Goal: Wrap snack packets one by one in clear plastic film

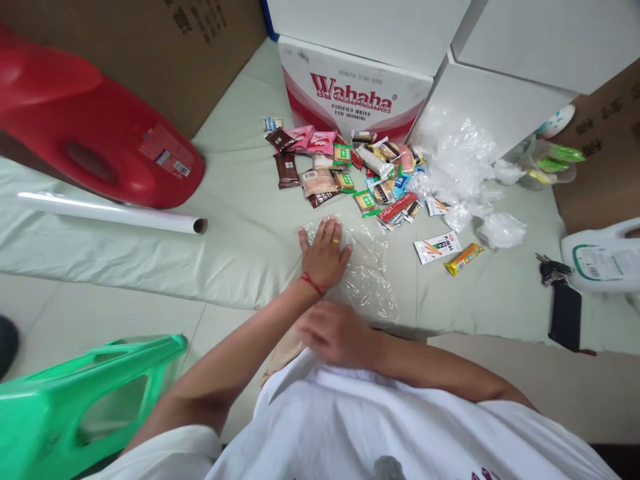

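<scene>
My left hand [325,257] lies flat with its fingers spread, pressing the left part of a clear plastic bag [370,287] against the cloth. A red string is round its wrist. Close to my body, just below that wrist, my right hand [340,333] is smeared by motion. Its fingers look curled, but whether they hold anything does not show. Beyond the bag lies a pile of small wrapped snacks [320,183]. To the right are a white snack packet [437,247] and a yellow-wrapped bar [464,259], apart from the pile.
Crumpled clear plastic bags [460,160] are heaped right of the snacks. A Wahaba-style water carton [355,93] stands behind. On the left are a red jug [95,127], a white roll [115,212] and a green stool [90,407]. A white bottle [605,260] and black phone [565,317] lie right.
</scene>
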Action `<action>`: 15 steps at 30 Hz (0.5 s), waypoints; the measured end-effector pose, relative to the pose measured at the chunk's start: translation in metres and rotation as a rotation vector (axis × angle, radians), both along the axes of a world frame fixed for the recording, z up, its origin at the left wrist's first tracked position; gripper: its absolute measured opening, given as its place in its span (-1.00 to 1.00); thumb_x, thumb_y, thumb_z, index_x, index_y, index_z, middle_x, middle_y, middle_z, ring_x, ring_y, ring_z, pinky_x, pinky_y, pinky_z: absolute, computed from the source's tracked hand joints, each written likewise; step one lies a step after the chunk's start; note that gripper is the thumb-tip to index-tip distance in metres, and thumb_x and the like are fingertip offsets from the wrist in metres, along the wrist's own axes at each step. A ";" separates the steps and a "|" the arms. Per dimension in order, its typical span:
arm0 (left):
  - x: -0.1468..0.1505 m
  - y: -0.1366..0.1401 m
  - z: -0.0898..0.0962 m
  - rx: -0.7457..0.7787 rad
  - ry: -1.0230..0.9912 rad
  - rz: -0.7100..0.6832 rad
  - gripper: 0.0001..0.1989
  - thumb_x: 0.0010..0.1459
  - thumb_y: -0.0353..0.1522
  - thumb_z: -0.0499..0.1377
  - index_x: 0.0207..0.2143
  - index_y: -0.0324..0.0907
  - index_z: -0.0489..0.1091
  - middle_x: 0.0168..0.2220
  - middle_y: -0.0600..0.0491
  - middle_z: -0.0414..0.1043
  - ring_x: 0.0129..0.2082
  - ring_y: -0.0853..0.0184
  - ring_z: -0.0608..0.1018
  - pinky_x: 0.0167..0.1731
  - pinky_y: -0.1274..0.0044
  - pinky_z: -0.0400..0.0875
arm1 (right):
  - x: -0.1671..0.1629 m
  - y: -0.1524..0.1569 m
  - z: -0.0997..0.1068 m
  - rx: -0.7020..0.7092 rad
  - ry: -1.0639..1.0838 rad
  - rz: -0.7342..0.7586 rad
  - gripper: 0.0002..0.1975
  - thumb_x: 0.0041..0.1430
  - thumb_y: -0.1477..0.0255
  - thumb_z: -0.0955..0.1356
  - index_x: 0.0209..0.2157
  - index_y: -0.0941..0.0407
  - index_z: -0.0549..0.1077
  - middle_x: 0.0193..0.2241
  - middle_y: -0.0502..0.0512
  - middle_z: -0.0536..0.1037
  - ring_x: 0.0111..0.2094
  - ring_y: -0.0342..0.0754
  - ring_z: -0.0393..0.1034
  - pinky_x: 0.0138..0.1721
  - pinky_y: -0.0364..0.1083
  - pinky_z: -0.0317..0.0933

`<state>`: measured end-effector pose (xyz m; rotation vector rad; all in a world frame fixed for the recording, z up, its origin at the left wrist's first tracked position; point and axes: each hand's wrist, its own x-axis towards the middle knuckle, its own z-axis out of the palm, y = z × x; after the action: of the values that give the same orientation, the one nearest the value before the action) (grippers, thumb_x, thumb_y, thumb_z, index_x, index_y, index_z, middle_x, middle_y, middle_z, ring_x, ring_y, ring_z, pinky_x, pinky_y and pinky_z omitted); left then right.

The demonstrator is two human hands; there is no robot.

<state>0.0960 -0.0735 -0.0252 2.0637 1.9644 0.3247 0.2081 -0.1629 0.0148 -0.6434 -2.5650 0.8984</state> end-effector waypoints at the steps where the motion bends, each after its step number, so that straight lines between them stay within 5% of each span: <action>1: -0.001 -0.004 -0.002 0.047 -0.014 0.007 -0.34 0.48 -0.14 -0.13 0.54 -0.15 0.02 0.56 -0.14 -0.05 0.57 0.03 0.04 0.46 -0.19 -0.37 | 0.015 0.012 -0.001 0.035 0.036 -0.116 -0.67 0.55 0.35 0.20 0.03 0.18 0.55 -0.10 0.23 0.66 -0.02 0.00 0.52 0.07 -0.03 0.40; 4: -0.010 -0.018 -0.005 0.135 -0.017 -0.018 -0.34 0.50 -0.16 -0.13 0.54 -0.19 0.00 0.56 -0.17 -0.05 0.57 0.03 0.05 0.46 -0.18 -0.50 | 0.060 0.053 -0.015 0.170 -0.120 -0.325 -0.49 0.55 0.28 0.20 0.34 0.27 0.37 0.32 0.39 0.44 0.40 0.15 0.23 0.43 0.17 0.09; 7: -0.027 -0.029 -0.003 0.115 0.005 -0.079 -0.34 0.50 -0.15 -0.14 0.54 -0.20 0.00 0.54 -0.20 0.01 0.55 0.01 0.12 0.44 -0.19 -0.53 | 0.100 0.085 -0.034 0.188 -0.417 -0.471 -0.40 0.55 0.25 0.18 0.47 0.24 0.22 0.49 0.33 0.17 0.53 0.22 -0.04 0.51 0.32 -0.20; 15: -0.064 -0.034 0.001 -0.003 0.043 -0.051 -0.35 0.51 -0.13 -0.21 0.55 -0.11 -0.02 0.54 -0.16 -0.01 0.52 -0.02 0.19 0.44 -0.23 -0.45 | 0.130 0.102 -0.035 0.166 -0.476 -0.550 -0.43 0.56 0.25 0.13 0.47 0.10 0.25 0.47 0.20 0.25 0.52 0.16 -0.02 0.49 0.30 -0.17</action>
<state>0.0325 -0.1073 -0.0238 2.1312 1.9315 0.2690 0.3382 -0.0608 -0.0200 -1.5609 -2.5732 0.3709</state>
